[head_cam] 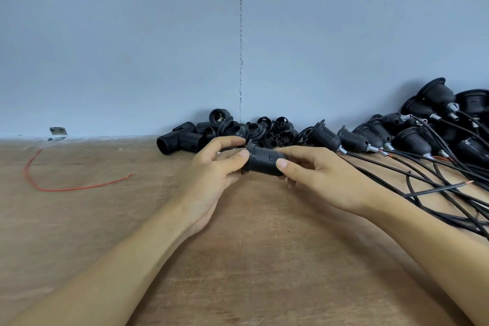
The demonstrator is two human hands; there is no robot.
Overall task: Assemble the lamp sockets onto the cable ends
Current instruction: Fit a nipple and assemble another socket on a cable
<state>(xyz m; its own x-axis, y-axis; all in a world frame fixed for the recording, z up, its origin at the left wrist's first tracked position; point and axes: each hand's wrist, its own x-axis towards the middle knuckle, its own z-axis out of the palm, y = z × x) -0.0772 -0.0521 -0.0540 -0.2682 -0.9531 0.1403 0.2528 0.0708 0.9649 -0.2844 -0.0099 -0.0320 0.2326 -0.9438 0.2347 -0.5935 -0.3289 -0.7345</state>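
Note:
A black threaded lamp socket (262, 163) lies sideways in the air just above the wooden table (238, 259), held from both ends. My left hand (211, 169) grips its flanged left end with thumb and fingers. My right hand (317, 174) pinches its right end, thumb on the front. Loose black socket shells and rings (211, 132) are heaped against the wall behind my hands. Sockets fitted on black cables (370, 137) lie in a row to the right.
A bundle of black cables (436, 193) fans across the table's right side, one with a bare copper tip (468, 182). A loose red wire (60, 185) curves on the left. A small metal bracket (57, 133) sits at the foot of the blue-grey wall.

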